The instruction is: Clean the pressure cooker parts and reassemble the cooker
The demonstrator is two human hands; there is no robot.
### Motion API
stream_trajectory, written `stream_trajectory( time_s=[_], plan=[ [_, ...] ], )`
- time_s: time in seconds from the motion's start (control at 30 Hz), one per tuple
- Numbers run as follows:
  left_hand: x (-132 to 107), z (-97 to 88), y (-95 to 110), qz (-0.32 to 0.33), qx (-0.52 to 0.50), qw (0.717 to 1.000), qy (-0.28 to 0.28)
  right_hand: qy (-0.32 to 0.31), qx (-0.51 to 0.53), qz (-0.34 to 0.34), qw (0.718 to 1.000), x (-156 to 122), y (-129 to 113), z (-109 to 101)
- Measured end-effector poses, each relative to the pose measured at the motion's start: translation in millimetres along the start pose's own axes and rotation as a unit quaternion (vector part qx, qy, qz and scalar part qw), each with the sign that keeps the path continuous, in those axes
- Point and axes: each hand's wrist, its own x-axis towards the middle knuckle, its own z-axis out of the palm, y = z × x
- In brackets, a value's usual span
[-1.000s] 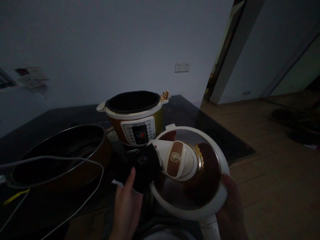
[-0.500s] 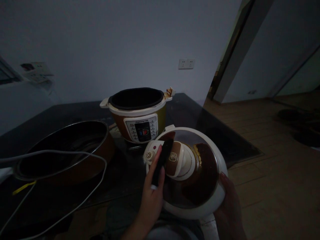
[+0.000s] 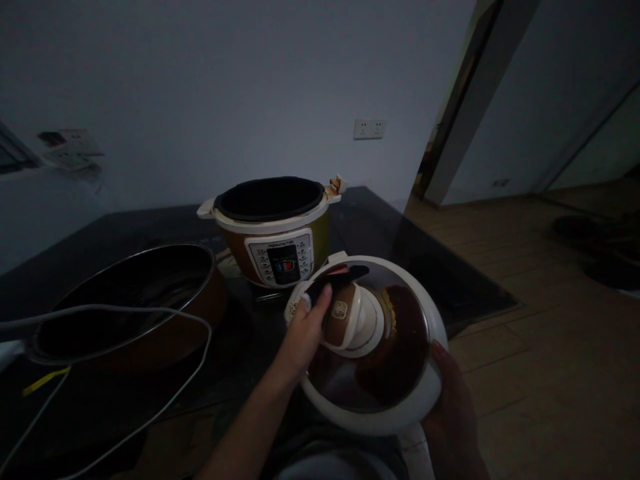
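My right hand (image 3: 450,393) grips the right rim of the pressure cooker lid (image 3: 395,347), which has a white rim, a glossy dark top and a brown-and-white handle in its middle. The lid is tilted in front of me, off the cooker. My left hand (image 3: 303,340) is closed on a flat black tool (image 3: 345,275) with a pale end, lying across the lid beside its handle; its exact kind is unclear in the dim light. Behind the lid stands the electric pressure cooker (image 3: 273,227), uncovered, showing its dark inner pot and front control panel.
A wide brown pan (image 3: 207,300) with a dark inside stands at the left on the black countertop (image 3: 365,220). A pale cable (image 3: 200,360) loops in front of it. A wall socket (image 3: 369,129) is behind; wooden floor (image 3: 520,367) lies to the right.
My left hand has turned the black tool from steeply slanted to nearly flat across the lid, beyond its handle. My right hand keeps hold of the lid's rim. The view has shifted slightly.
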Motion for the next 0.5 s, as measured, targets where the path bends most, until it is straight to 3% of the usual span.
stream_trajectory(
  time_s=[0.1, 0.27, 0.37, 0.5],
  plan=[
    [-4.4, -2.3, -11.2, -0.05, -0.05, 0.996, 0.05, -0.002, 0.004, 0.011, 1.0, 3.5, 2.1, -0.4],
    [-57.5, -5.5, -34.3, -0.008, 0.054, 0.995, 0.079, -0.007, -0.009, 0.021, 1.0, 3.6, 1.7, 0.4],
    [-82.5, -3.2, -41.2, -0.022, 0.094, 0.992, 0.087, -0.02, -0.013, 0.018, 1.0, -1.8, -0.8, 3.6],
    [-79.1, -1.7, -37.3, 0.01, 0.112, 0.99, 0.087, -0.014, -0.025, 0.002, 1.0, -8.5, -3.7, 7.2]
  ],
)
